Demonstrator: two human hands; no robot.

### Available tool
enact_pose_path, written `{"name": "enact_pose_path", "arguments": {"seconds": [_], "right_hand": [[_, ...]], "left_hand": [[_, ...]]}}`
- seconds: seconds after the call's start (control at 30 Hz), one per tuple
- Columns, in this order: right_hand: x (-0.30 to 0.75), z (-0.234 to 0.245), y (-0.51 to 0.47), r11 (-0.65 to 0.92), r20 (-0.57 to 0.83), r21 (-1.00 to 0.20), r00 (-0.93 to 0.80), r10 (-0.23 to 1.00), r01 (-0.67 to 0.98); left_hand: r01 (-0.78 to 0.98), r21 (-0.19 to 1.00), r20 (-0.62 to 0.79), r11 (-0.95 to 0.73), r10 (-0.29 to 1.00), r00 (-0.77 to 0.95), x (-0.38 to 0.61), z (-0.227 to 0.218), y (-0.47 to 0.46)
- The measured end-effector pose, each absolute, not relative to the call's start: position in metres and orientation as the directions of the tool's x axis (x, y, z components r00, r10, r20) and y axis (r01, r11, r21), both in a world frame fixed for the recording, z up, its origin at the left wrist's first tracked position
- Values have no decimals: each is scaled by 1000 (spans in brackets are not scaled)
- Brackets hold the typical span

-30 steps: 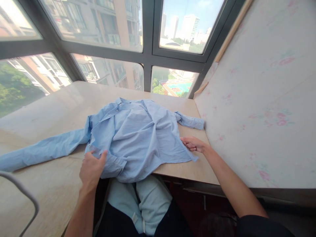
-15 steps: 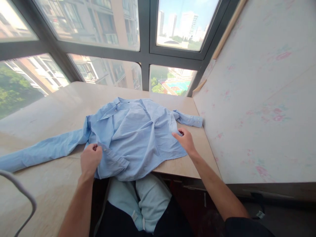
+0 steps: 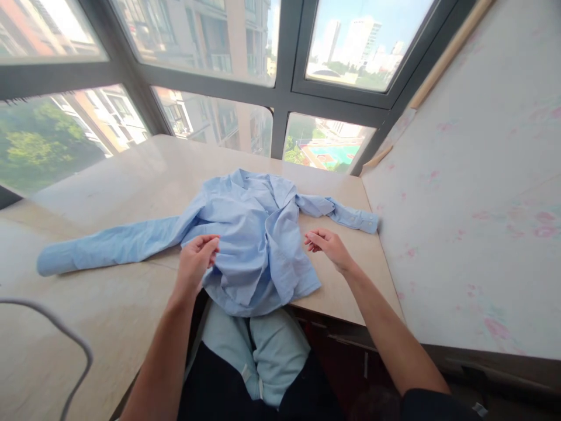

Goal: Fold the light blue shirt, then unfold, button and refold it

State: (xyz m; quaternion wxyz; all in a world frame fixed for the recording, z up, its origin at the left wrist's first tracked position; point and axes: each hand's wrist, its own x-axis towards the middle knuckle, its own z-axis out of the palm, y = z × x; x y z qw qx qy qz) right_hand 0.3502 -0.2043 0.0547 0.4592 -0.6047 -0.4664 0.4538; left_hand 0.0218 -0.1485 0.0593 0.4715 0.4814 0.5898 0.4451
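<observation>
Grey-framed windows (image 3: 286,64) let daylight onto a pale tabletop (image 3: 144,169), where 2 bare hands work above a light blue shirt (image 3: 243,228). At the left hand (image 3: 199,254), thumb and fingers are drawn together over that side of the shirt's body; I cannot tell whether any cloth is pinched between them. The right hand (image 3: 326,242) has its fingers loosely curled, the tips just beside the shirt's right edge; no cloth shows in that hand, but I cannot tell how fully its fingers close. Between the 2 hands, the shirt's front (image 3: 280,251) lies rumpled, with a raised fold running down toward the hem. The hem (image 3: 252,310) reaches the near edge of the tabletop, just above the person's legs (image 3: 280,356). Farther up, the collar (image 3: 239,177) points toward the windows. The left sleeve (image 3: 114,242) stretches out flat to the side, while the right sleeve (image 3: 313,204) is more creased and ends in a buttoned cuff (image 3: 363,221) near the flowered wall (image 3: 473,175). A grey cable (image 3: 76,339) curves at the near left. As far as I can judge, the shirt is laid out with both sleeves spread and its front panels lying over the body, but the cloth is uneven: ridges are not smoothed, the front edges are not squared, and no part is folded into a neat shape.
</observation>
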Motion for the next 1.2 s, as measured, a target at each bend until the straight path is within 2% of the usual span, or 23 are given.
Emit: {"name": "enact_pose_path", "arguments": {"seconds": [0.07, 0.13, 0.17, 0.2, 0.27, 0.33, 0.37, 0.4, 0.47, 0.57, 0.67, 0.77, 0.9, 1.0, 1.07, 1.13, 1.2], "right_hand": [[362, 41, -203, -241, -223, -964, 158, 962, 108], [364, 25, -196, -318, -295, -943, 191, 936, 102], [363, 17, -190, -343, -313, -933, 230, 922, 106], [362, 11, -183, -359, -319, -927, 276, 907, 107], [361, 2, -167, -371, -310, -922, 368, 877, 108], [362, -2, -151, -369, -294, -923, 414, 862, 112], [363, -3, -144, -370, -296, -923, 413, 862, 111], [363, -4, -138, -374, -302, -921, 406, 862, 109], [360, -6, -131, -385, -320, -916, 380, 868, 109], [351, -8, -129, -396, -335, -910, 347, 876, 121], [345, -8, -135, -407, -353, -905, 313, 882, 126], [344, -5, -144, -435, -400, -894, 241, 884, 109], [343, 0, -160, -490, -478, -866, 121, 870, 103], [340, 4, -172, -496, -496, -864, 15, 868, 94], [338, 7, -178, -489, -494, -866, -26, 869, 102], [336, 9, -181, -493, -500, -861, -29, 866, 124], [336, 11, -182, -492, -498, -860, -4, 867, 136]], "left_hand": [[111, 988, -67, 104, 953, -297, -6, 57, -133], [221, 966, -27, 136, 900, -436, -24, 53, -114], [316, 930, -27, 187, 892, -451, -29, 51, -104], [428, 871, -36, 242, 900, -435, -33, 49, -95], [627, 707, -139, 326, 934, -329, -38, 48, -84], [732, 582, -301, 353, 930, -210, -40, 51, -86], [744, 564, -366, 358, 916, -164, -40, 53, -92], [733, 573, -409, 367, 903, -132, -40, 55, -101], [665, 660, -395, 348, 915, -86, -40, 54, -126], [543, 811, -271, 219, 963, 16, -39, 43, -166], [498, 857, -207, 134, 974, 94, -39, 25, -197], [628, 774, -144, 86, 989, 41, -40, 12, -212], [790, 612, 89, -31, 996, -30, -43, 6, -211], [818, 562, 197, -119, 980, 7, -42, 8, -203], [811, 569, 230, -136, 973, 2, -41, 15, -198], [743, 660, 227, -112, 972, -54, -39, 27, -194], [532, 846, 177, -47, 965, -195, -41, 42, -193]]}}
